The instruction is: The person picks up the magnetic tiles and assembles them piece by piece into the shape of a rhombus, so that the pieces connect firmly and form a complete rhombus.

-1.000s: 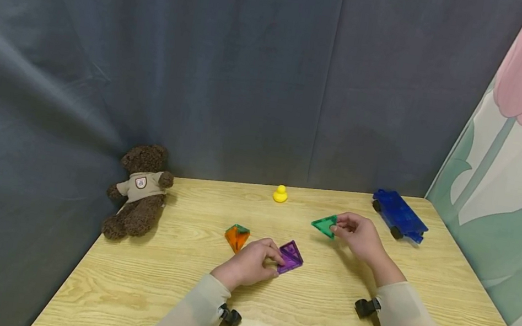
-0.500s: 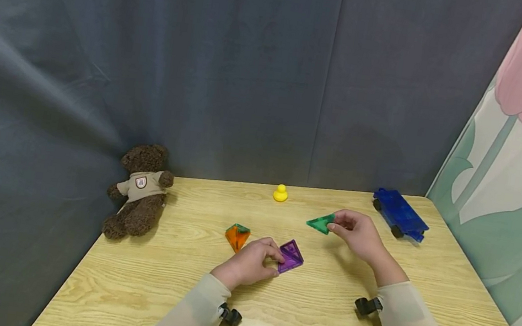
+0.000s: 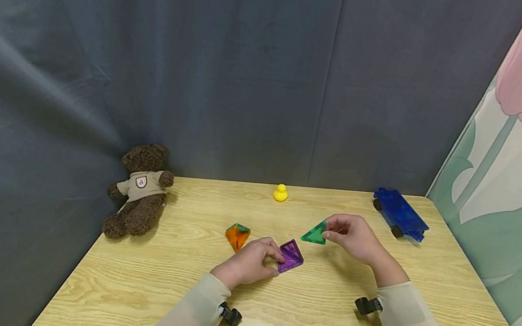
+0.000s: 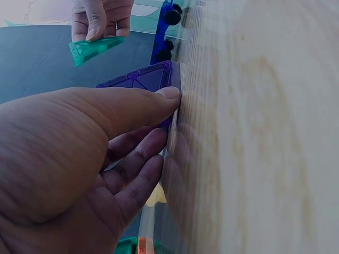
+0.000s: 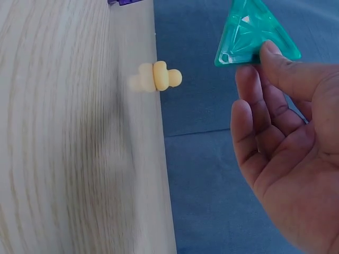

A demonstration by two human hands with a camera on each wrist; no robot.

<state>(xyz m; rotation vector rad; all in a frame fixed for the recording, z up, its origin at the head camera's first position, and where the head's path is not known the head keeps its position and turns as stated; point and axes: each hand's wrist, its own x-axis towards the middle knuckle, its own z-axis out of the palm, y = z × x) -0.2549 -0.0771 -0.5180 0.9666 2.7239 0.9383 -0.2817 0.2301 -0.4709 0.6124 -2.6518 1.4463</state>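
My left hand [image 3: 253, 261] rests low over the table and holds the left edge of a purple magnetic-tile piece [image 3: 294, 263] between thumb and fingers. In the left wrist view, the thumb hides part of the purple piece [image 4: 145, 78], and one triangular face tilts up from the table. My right hand [image 3: 355, 238] pinches a green triangular magnetic tile [image 3: 315, 234] by its edge, raised above the table to the right of and beyond the purple piece. The right wrist view shows the thumb on the near face of the green tile [image 5: 254, 37]. Tile and purple piece are apart.
An orange and green tile piece [image 3: 237, 236] lies just beyond my left hand. A yellow rubber duck [image 3: 280, 193] stands near the back edge. A blue wheeled toy base [image 3: 400, 214] is at the back right, and a brown teddy bear [image 3: 140, 193] at the left.
My right hand has moved slightly left and turned the green tile, whose tip now points lower, nearer the purple piece. My left hand and the purple piece have stayed put.
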